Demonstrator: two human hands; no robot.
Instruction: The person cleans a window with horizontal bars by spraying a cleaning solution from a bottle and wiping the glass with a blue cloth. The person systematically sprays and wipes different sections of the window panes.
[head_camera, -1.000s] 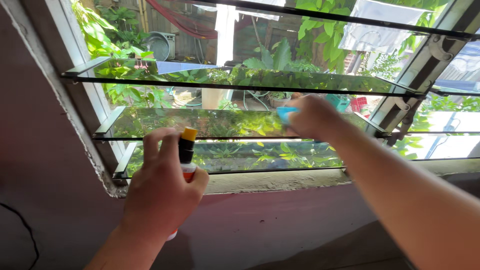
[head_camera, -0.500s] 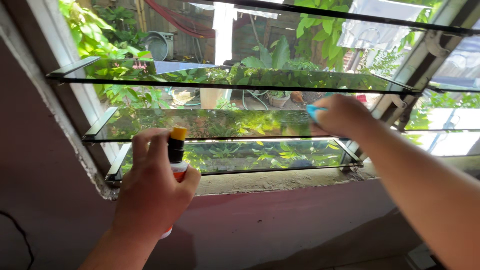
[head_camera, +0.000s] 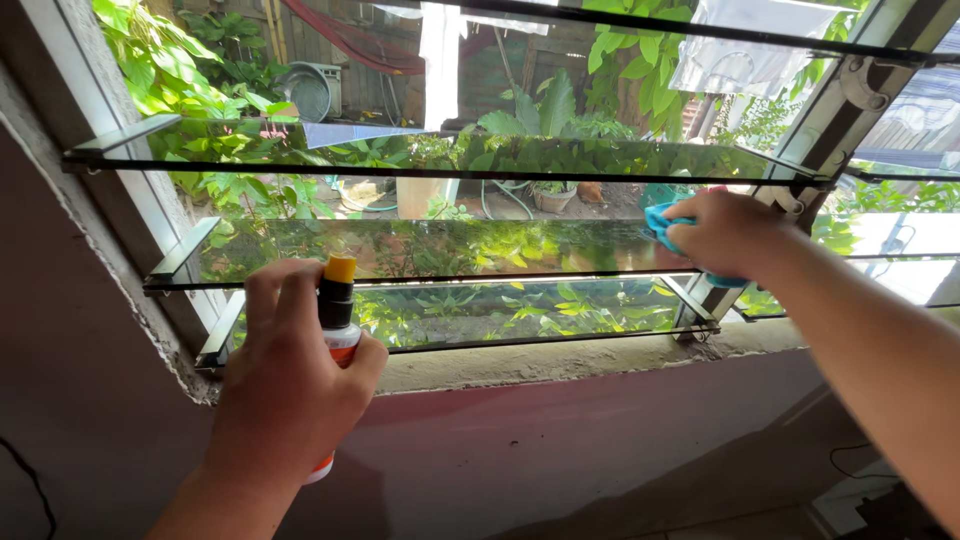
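Observation:
My left hand (head_camera: 285, 395) grips a spray bottle (head_camera: 335, 300) with a yellow cap, black neck and white-and-orange body, held upright in front of the lowest glass slat (head_camera: 480, 312). My right hand (head_camera: 730, 235) presses a blue cloth (head_camera: 662, 222) onto the right end of the middle glass slat (head_camera: 430, 248) of a louvre window. Only a corner of the cloth shows past my fingers. A third slat (head_camera: 440, 155) lies above, level like the others.
A metal louvre frame (head_camera: 825, 130) stands just right of my right hand. A rough concrete sill (head_camera: 560, 362) and a dark red wall (head_camera: 520, 450) run below. Outside are leafy plants (head_camera: 160, 60), a pot (head_camera: 553, 197) and hanging laundry (head_camera: 745, 50).
My right hand has slid the blue cloth rightward along the middle slat to its right end. My left hand and the bottle stayed in place, and my view shifted right.

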